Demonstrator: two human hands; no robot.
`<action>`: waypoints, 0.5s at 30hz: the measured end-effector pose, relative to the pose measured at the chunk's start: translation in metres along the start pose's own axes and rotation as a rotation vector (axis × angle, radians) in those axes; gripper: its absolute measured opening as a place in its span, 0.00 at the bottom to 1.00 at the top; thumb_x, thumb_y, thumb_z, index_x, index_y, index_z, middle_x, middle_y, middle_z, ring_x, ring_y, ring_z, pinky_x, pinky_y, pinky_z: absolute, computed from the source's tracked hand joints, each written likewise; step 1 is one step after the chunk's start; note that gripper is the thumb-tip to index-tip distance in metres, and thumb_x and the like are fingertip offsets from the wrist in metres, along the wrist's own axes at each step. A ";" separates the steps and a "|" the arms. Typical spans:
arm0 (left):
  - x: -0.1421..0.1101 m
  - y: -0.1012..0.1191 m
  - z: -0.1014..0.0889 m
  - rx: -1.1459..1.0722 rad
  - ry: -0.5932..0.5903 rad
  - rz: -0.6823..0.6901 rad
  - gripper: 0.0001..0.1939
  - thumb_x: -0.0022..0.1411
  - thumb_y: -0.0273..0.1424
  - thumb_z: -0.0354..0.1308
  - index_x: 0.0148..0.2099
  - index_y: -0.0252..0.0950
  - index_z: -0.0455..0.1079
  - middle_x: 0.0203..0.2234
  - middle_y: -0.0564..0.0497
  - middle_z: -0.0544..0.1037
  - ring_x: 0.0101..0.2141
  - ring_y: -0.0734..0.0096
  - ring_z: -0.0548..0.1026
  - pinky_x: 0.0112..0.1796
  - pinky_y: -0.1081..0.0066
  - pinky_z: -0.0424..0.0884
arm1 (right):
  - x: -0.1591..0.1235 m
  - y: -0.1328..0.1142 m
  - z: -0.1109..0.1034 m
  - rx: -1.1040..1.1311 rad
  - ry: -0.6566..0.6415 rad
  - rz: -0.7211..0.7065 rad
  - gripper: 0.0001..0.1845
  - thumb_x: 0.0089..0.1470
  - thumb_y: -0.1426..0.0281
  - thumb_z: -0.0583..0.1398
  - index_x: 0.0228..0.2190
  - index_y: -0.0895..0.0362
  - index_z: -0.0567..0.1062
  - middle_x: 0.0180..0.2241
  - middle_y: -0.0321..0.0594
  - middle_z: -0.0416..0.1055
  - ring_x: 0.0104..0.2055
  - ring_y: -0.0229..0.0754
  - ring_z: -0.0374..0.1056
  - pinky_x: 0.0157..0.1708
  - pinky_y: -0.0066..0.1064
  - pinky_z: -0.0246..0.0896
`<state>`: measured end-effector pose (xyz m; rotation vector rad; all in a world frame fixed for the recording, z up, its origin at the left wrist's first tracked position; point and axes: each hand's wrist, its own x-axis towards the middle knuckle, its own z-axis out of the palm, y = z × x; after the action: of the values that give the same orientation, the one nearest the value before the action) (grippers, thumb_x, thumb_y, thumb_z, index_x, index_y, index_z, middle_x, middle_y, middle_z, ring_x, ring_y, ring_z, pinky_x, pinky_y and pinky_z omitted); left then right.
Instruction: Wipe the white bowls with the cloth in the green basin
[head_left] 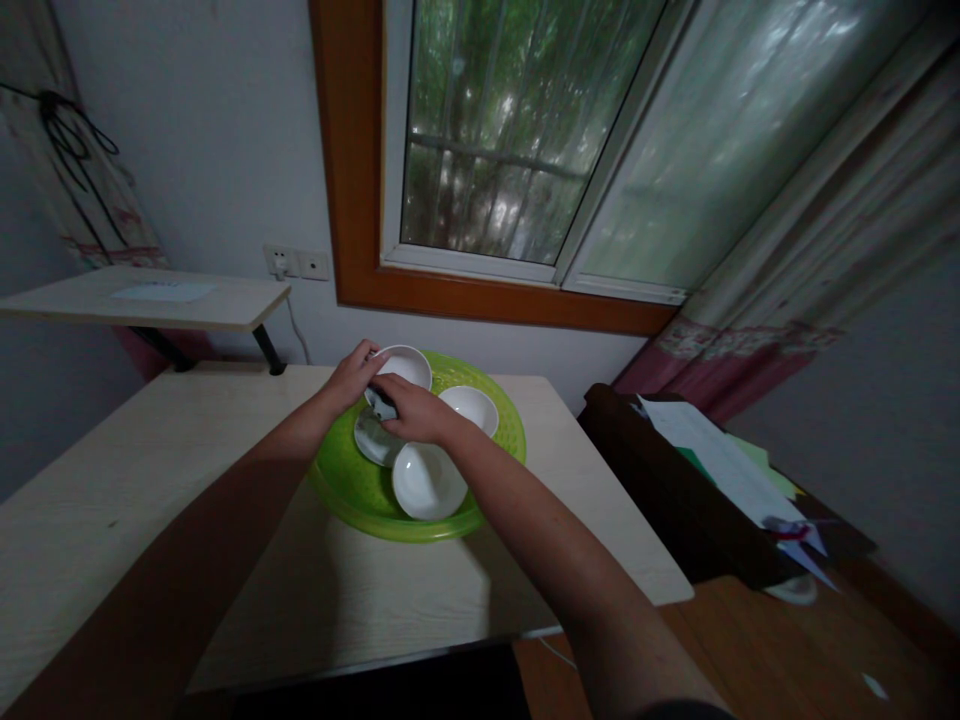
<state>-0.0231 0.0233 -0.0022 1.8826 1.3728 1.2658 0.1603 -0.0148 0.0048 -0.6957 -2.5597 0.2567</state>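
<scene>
Under a window [495, 180] with wooden frame, a pale table [405, 600] stands against the wall, and a small raised shelf [150, 310] is at its far left corner. Near the far edge of the table, toward its far right corner, lies a round green basket [341, 490]. My left hand [356, 372] is closed on the rim of a white bowl [409, 365], at the basket's far side; whether this bowl touches the basket, I cannot tell. My right hand [411, 408] is curled around a dark and grey object [382, 404], mostly hidden by my fingers. Below it sits a partly covered dish [369, 440]. A second bowl [476, 408] is by the basket's right rim, and a third bowl [427, 485] by its near rim.
</scene>
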 end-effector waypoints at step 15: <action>0.002 0.001 -0.003 0.107 0.207 -0.045 0.19 0.62 0.50 0.52 0.44 0.41 0.65 0.34 0.51 0.72 0.37 0.64 0.71 0.40 0.65 0.66 | -0.001 -0.004 -0.006 -0.533 -0.146 0.140 0.21 0.58 0.65 0.62 0.50 0.64 0.74 0.54 0.55 0.73 0.58 0.51 0.67 0.64 0.42 0.52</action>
<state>-0.0254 0.0242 0.0003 1.8195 1.6083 1.4234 0.1625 -0.0187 0.0108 -1.0829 -2.7408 -0.3609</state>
